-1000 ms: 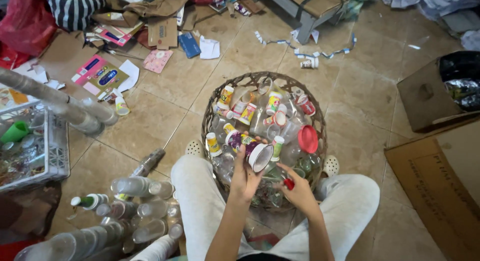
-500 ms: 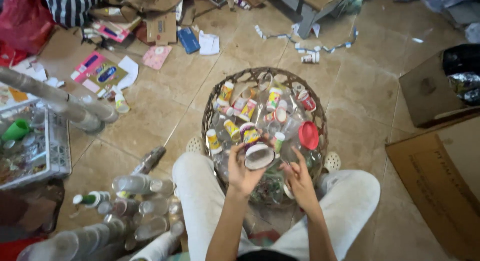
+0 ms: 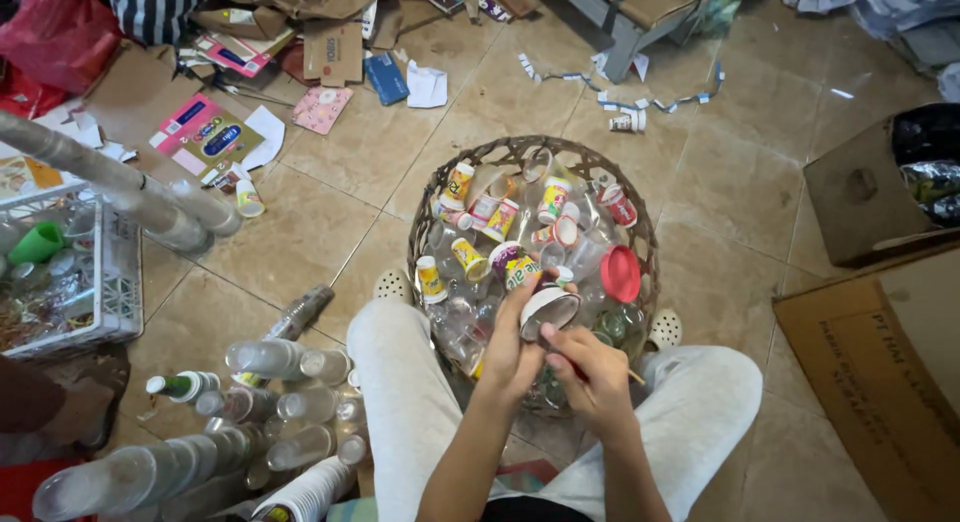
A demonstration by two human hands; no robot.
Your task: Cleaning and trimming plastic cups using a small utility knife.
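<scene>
A round wicker basket (image 3: 425,217) sits on the tiled floor between my knees, filled with several small paper and plastic cups and a red lid (image 3: 620,273). My left hand (image 3: 510,352) holds a white paper cup (image 3: 548,310) on its side over the basket's near edge, its mouth facing right. My right hand (image 3: 585,367) is closed around a small red item with a thin stick poking out, right beside that cup's rim. Both hands touch near the cup.
Stacks of clear plastic cups (image 3: 280,392) lie by my left leg. A white wire crate (image 3: 75,272) stands at far left. Cardboard boxes (image 3: 880,372) are on the right. Papers, cartons and a bench leg (image 3: 625,42) litter the far floor.
My right hand has moved left to meet the cup held in my left hand. The cup has dropped lower and nearer to me, and the view has tilted slightly.
</scene>
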